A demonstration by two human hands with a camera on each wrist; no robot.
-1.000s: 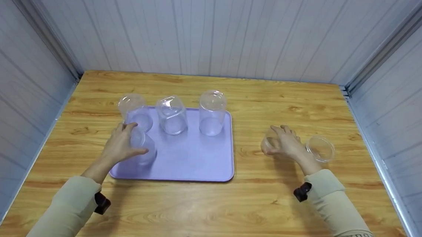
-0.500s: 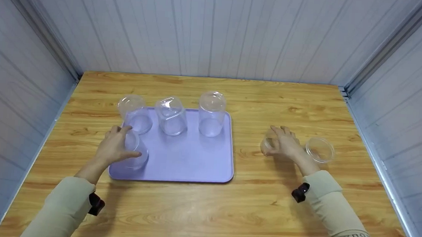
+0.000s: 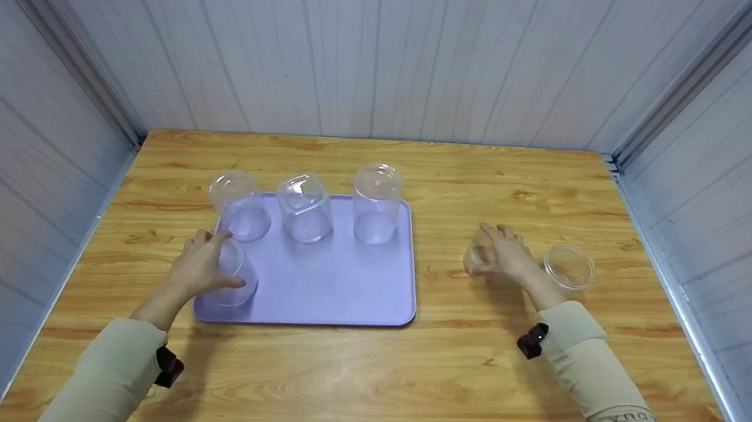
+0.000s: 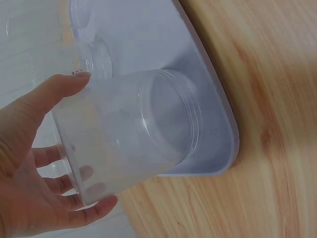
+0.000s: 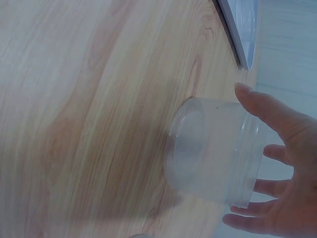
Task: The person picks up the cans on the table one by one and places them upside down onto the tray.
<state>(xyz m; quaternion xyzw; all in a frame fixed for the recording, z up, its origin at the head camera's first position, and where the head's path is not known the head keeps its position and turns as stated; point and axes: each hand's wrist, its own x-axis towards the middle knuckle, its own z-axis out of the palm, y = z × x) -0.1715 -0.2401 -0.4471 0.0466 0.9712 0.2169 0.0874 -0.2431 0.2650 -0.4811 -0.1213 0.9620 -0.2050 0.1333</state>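
In the head view my left hand (image 3: 199, 266) holds a clear plastic jar (image 3: 235, 287) at the front left corner of the lilac tray (image 3: 331, 287). The left wrist view has this jar (image 4: 129, 129) upside down, its threaded rim toward the tray, thumb and fingers around its base. Out on the wooden table, right of the tray, my right hand (image 3: 510, 257) grips a second clear jar (image 3: 473, 261) from above. In the right wrist view that jar (image 5: 213, 148) stands with its threaded rim at the fingers and its base on the wood.
Three inverted clear jars line the tray's back edge: a left one (image 3: 243, 212), a squarish middle one (image 3: 306, 213) and a taller right one (image 3: 376, 204). Another clear round container (image 3: 569, 267) sits right of my right hand. Panelled walls (image 3: 373, 58) enclose the table.
My left hand has moved left and slightly nearer with its jar, down to the tray's front left corner. My right hand stays at its jar.
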